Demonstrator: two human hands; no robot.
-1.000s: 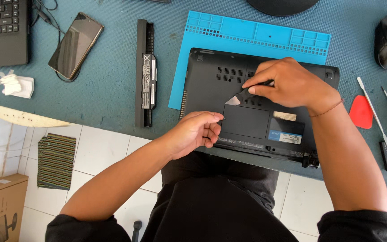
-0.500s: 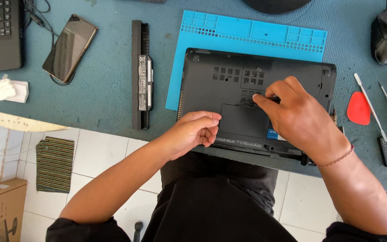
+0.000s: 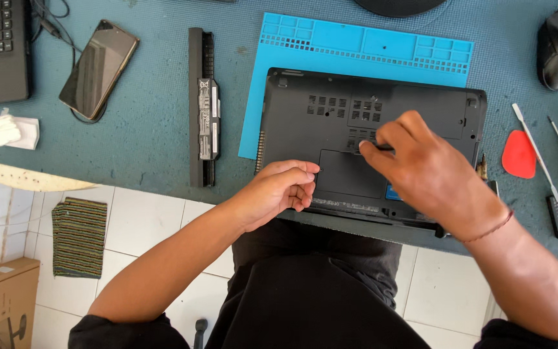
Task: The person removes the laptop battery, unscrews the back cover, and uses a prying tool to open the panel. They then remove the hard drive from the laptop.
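Your laptop (image 3: pixel 330 116) lies base-up on the worktop (image 3: pixel 143 129), its far half resting on the blue mat (image 3: pixel 292 52) and its near edge overhanging toward your lap. Your left hand (image 3: pixel 278 189) sits at the near-left corner, fingers curled loosely and thumb tip touching the access panel (image 3: pixel 350 174). Your right hand (image 3: pixel 431 174) hovers over the panel's 1 o'clock corner, thumb and forefinger pressed together on something thin and dark; what it is you cannot tell from here.

Judge the laptop as moderately heavy, stiff, and smooth plastic that could slide on the mat, so steady it by the corner rather than the vents. The panel looks like light, thin plastic that would likely flex and crack if forced; its edges look the place to lift it.

At 9 o'clock of the laptop lies the battery (image 3: pixel 203 106), farther out a phone (image 3: pixel 98 68). At 3 o'clock lie a red pick (image 3: pixel 518 154) and screwdrivers (image 3: pixel 544 171)
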